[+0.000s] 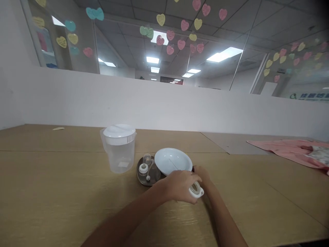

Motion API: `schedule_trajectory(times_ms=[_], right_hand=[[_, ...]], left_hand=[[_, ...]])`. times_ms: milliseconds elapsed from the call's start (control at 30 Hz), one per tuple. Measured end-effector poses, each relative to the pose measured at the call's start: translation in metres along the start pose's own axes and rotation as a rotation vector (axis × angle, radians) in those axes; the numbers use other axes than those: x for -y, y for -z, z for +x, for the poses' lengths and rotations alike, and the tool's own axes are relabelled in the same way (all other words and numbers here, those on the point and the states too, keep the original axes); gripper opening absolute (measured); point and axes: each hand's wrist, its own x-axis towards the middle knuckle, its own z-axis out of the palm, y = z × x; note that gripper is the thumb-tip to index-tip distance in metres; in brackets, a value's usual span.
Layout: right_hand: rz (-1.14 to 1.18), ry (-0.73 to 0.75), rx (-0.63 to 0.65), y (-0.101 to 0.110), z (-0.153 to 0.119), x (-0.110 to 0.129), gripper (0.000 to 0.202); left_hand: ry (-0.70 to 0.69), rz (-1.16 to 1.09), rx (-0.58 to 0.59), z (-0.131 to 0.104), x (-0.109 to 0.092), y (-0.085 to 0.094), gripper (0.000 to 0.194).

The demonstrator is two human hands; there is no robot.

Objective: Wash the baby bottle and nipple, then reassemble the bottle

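Observation:
My left hand is wrapped round a small container with a white rim, its mouth tilted toward the lower right. Just behind it, my right hand is at the right edge of a white bowl; its fingers are mostly hidden, with a small dark thing beside them. A thin stick-like item lies in the bowl. Left of the bowl sits a dark metal tray bearing a white ring, a clear dome-shaped cap and a thin tube with a small round end.
A clear pitcher with a white lid stands left of the tray on the brown table. A pink cloth lies at the far right. Near the white wall, a small flat pale piece rests at the back left.

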Motion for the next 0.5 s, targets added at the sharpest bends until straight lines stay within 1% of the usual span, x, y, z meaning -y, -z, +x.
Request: schedule_trajectory(times_ms=[67, 100, 167, 233, 267, 300, 333, 367, 400, 500], right_hand=[[-0.048, -0.013, 0.044, 0.006, 0.000, 0.003, 0.012], [-0.073, -0.029, 0.023, 0.009, 0.000, 0.005, 0.012], [-0.109, -0.067, -0.097, 0.016, 0.000, 0.010, 0.020], [-0.086, -0.086, -0.279, 0.021, -0.002, 0.016, 0.026], [-0.044, -0.070, -0.350, 0.022, -0.003, 0.019, 0.028], [0.013, -0.034, -0.388, 0.023, -0.004, 0.022, 0.029], [0.075, 0.017, -0.390, 0.023, -0.005, 0.026, 0.030], [0.132, 0.078, -0.359, 0.023, -0.006, 0.029, 0.031], [0.180, 0.149, -0.295, 0.022, -0.007, 0.032, 0.033], [0.280, 0.336, -0.049, 0.017, -0.009, 0.041, 0.039]], left_hand=[[0.025, 0.062, 0.003, 0.001, 0.007, -0.001, 0.056], [0.040, 0.094, 0.009, 0.001, 0.010, -0.002, 0.055], [0.074, 0.138, 0.035, 0.002, 0.015, -0.001, 0.053], [0.092, 0.137, 0.066, 0.002, 0.019, 0.000, 0.052], [0.098, 0.118, 0.077, 0.001, 0.020, 0.001, 0.052], [0.105, 0.096, 0.080, 0.001, 0.021, 0.001, 0.052], [0.110, 0.076, 0.080, 0.001, 0.021, 0.001, 0.052], [0.118, 0.059, 0.080, 0.001, 0.021, 0.001, 0.050], [0.125, 0.046, 0.077, 0.000, 0.020, 0.001, 0.049], [0.105, 0.014, 0.046, -0.002, 0.021, 0.004, 0.048]])
